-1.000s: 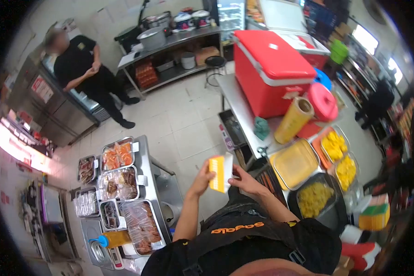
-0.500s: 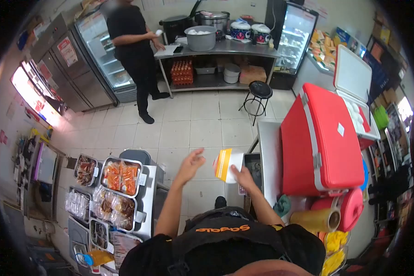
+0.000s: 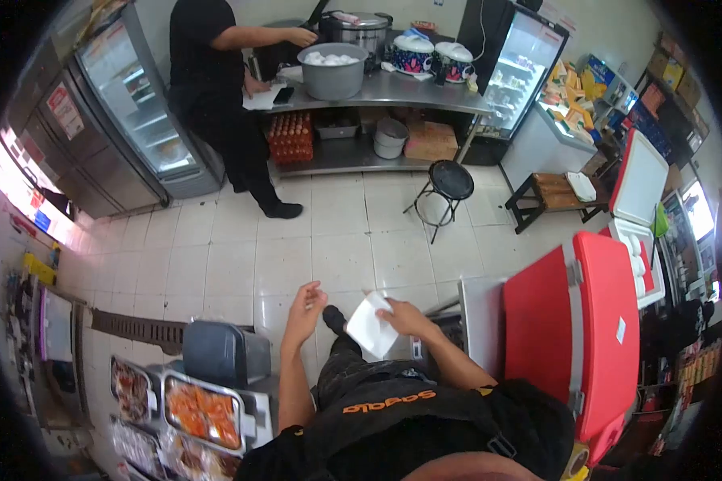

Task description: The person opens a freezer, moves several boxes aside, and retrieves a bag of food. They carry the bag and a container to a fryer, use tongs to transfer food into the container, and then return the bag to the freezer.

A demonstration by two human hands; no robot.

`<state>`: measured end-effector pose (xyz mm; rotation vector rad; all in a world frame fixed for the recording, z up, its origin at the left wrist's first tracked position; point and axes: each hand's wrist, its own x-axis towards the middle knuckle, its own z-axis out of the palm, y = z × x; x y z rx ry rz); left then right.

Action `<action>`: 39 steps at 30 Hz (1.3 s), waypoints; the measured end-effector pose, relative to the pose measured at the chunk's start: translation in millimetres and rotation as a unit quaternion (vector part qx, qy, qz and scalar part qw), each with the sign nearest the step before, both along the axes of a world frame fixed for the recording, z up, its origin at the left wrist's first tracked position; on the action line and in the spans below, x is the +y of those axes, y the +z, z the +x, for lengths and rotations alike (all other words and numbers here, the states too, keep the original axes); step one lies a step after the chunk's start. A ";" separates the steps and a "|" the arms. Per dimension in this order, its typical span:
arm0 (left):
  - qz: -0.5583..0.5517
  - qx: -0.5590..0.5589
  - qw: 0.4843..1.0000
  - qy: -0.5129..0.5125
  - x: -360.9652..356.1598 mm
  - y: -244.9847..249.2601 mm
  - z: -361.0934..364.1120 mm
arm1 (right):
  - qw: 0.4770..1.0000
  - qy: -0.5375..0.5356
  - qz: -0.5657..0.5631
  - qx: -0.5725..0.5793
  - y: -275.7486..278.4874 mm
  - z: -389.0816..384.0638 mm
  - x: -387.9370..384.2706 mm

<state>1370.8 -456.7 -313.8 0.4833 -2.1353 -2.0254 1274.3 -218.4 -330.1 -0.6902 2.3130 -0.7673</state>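
In the head view, my right hand [image 3: 407, 318] grips a white paper packet [image 3: 369, 327] by its right edge, thumb lying over it. The packet hangs tilted in front of my apron, its plain white face up. My left hand [image 3: 306, 305] is raised to the left of the packet, apart from it, with loosely curled, separated fingers and nothing in them. A metal tray of orange food in bags [image 3: 204, 413] lies below and left of that hand.
A red cooler box [image 3: 569, 329] stands on my right. Ahead are a black stool [image 3: 451, 181] and a steel table [image 3: 409, 92] bearing a grey pot [image 3: 334, 74]. A person in black [image 3: 217, 104] reaches toward the pot. A grey bin [image 3: 217, 353] stands at left.
My view has turned and moved forward. The packet has tipped, so its yellow-striped side no longer shows. The other person's arm now extends toward the pot. A wooden bench has come into view.
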 end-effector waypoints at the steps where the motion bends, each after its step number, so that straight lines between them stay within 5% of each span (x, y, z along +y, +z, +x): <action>1: -0.027 -0.050 0.997 -0.057 -18.2 -3.3 -19.2 | 0.997 0.037 0.010 0.065 -21.0 -13.5 -18.3; 5: -0.212 -0.229 0.914 -0.259 -75.2 7.4 -99.1 | 0.995 0.069 0.046 0.048 -18.5 -82.9 -112.0; 12: -0.211 -0.072 0.963 -0.154 -181.5 30.7 -197.9 | 0.984 0.145 -0.037 0.092 37.6 -213.3 -263.5; 16: -0.182 -0.160 0.966 -0.092 -240.8 37.4 -226.6 | 0.980 0.184 -0.023 0.073 35.8 -247.0 -338.4; 24: -0.155 -0.255 0.954 -0.023 -377.6 -36.8 -261.1 | 0.954 0.295 0.008 -0.063 -27.3 -316.1 -495.3; 28: -0.167 -0.275 0.945 0.066 -492.7 -49.9 -275.5 | 0.930 0.346 -0.112 -0.057 -34.3 -357.5 -609.9; 30: -0.217 -0.287 0.922 0.139 -555.5 -16.9 -270.0 | 0.908 0.359 -0.216 0.004 -37.8 -377.3 -679.3; 34: -0.246 -0.228 0.861 0.383 -639.9 -14.5 -212.0 | 0.918 0.369 -0.135 -0.047 23.8 -399.8 -817.2; 36: -0.152 -0.198 0.871 0.424 -657.1 17.7 -180.0 | 0.891 0.427 -0.138 -0.063 53.5 -393.0 -884.1; 39: -0.043 -0.207 0.841 0.498 -671.9 -7.9 -123.3 | 0.855 0.500 -0.132 -0.025 63.8 -361.6 -977.3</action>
